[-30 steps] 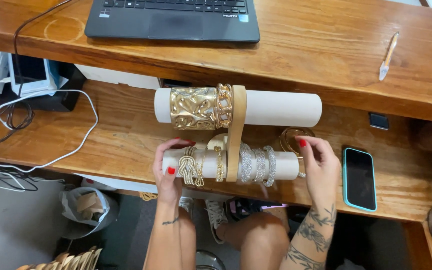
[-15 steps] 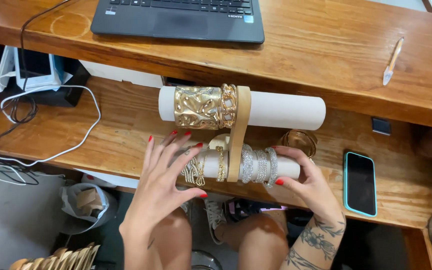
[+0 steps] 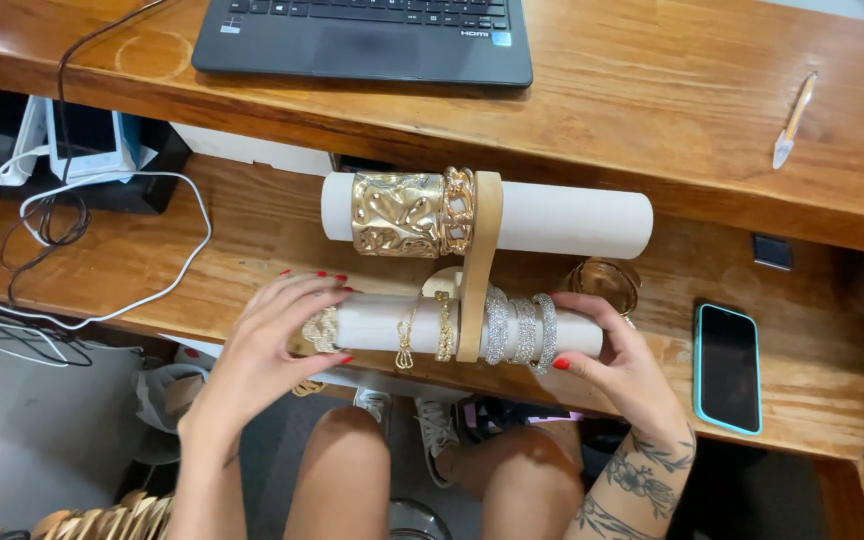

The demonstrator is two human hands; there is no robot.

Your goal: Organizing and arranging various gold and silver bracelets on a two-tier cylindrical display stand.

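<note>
Item: two-tier bracelet stand [image 3: 479, 262], a tan wooden upright carrying two white padded rolls, standing on the lower wooden worktop [image 3: 202, 260].

Lower roll [image 3: 377, 322]: your left hand [image 3: 267, 345] cups its left end, grip loosely curled over the end, fingers touching a gold chain bracelet [image 3: 320, 330] there. Your right hand [image 3: 617, 355] supports the right end from below, grip closed around the roll. On this roll, left of the upright: thin gold bracelets [image 3: 424, 330]; right of it: sparkling silver bangles [image 3: 522, 328], packed side by side.

Upper roll [image 3: 572, 218]: wide hammered gold cuff [image 3: 397, 214], touching a gold chain-link bracelet [image 3: 457, 210] beside the upright.

Nearby: gold bangles [image 3: 607, 280] lying just behind your right hand; smartphone [image 3: 729, 367] with teal case to the right; laptop [image 3: 367, 40] and pen [image 3: 794, 120] on the upper worktop; white cable [image 3: 167, 270] at left.
</note>
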